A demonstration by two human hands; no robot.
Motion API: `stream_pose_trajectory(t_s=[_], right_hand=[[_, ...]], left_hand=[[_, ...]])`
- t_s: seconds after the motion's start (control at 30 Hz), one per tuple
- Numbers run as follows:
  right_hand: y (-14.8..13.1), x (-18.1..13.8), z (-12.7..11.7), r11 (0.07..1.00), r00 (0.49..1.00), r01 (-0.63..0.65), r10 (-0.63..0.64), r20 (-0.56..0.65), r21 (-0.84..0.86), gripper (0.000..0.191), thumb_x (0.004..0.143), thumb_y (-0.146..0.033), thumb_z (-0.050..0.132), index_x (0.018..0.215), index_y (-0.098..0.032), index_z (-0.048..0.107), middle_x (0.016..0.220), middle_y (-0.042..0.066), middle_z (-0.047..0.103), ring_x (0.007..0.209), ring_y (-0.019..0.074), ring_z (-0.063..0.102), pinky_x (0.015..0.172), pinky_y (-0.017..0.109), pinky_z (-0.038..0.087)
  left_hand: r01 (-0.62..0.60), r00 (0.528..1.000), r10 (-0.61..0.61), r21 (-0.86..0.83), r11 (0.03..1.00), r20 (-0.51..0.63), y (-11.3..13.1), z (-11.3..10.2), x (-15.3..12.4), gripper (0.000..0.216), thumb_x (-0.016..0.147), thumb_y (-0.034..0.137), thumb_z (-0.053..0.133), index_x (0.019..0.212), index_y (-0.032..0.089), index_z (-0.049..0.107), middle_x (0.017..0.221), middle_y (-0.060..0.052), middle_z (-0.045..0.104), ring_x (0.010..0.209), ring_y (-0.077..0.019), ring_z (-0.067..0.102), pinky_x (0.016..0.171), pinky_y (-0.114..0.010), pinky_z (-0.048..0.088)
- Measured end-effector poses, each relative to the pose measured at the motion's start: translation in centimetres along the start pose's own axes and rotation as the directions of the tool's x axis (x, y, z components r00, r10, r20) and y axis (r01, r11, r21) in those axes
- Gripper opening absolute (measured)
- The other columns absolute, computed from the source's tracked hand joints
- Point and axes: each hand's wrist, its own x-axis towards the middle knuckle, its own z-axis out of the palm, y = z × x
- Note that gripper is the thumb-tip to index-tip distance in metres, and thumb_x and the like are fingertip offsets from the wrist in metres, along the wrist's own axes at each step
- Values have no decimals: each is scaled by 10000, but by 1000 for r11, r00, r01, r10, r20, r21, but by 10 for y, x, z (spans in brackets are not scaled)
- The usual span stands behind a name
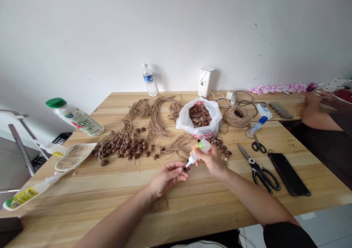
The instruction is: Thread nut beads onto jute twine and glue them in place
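Note:
My left hand (pixel 168 177) pinches a small dark nutshell (pixel 185 170) between thumb and fingers. In my right hand (pixel 215 160) is a white glue bottle (pixel 202 146), tilted so that its narrow nozzle points down at the shell. Whether the tip touches the shell, I cannot tell. Just behind my hands lies a bundle of jute strings (pixel 176 145). Loose shell pieces (pixel 224 152) are scattered behind my right hand, in front of a white plastic bag (pixel 184 120) full of brown shells (pixel 199 115). To the left, brown nuts with cords (pixel 132 148) lie in a heap.
Scissors (pixel 258 167), small scissors (pixel 258 145) and a phone (pixel 288 174) lie right. Behind them are a twine ball (pixel 238 116) and blue-capped bottle (pixel 257 125). A green-capped bottle (pixel 78 118) and another glue bottle (pixel 30 195) are left. Another person's arm (pixel 316 110) rests far right.

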Motion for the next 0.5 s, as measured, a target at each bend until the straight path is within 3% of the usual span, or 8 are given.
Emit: stream_pose_trajectory(t_s=[0.17, 0.5], right_hand=[[-2, 0, 0, 1000, 1000, 1, -1, 4, -18, 278, 760, -394, 671, 782, -120, 629, 599, 10, 615, 430, 101, 520, 440, 245, 417], [-4, -1, 0, 1000, 1000, 0, 1, 10, -32, 280, 759, -404, 667, 782, -127, 629, 600, 3, 595, 437, 103, 519, 441, 246, 421]], left_hand=[[5, 1000, -5, -7, 1000, 8, 0, -1, 1, 205, 647, 150, 765, 831, 102, 688, 731, -80, 720, 675, -170, 685, 652, -261, 547], [28, 1000, -28, -3, 1000, -9, 0, -2, 0, 253, 630, 141, 775, 865, 103, 691, 827, -95, 727, 767, -200, 694, 730, -294, 546]])
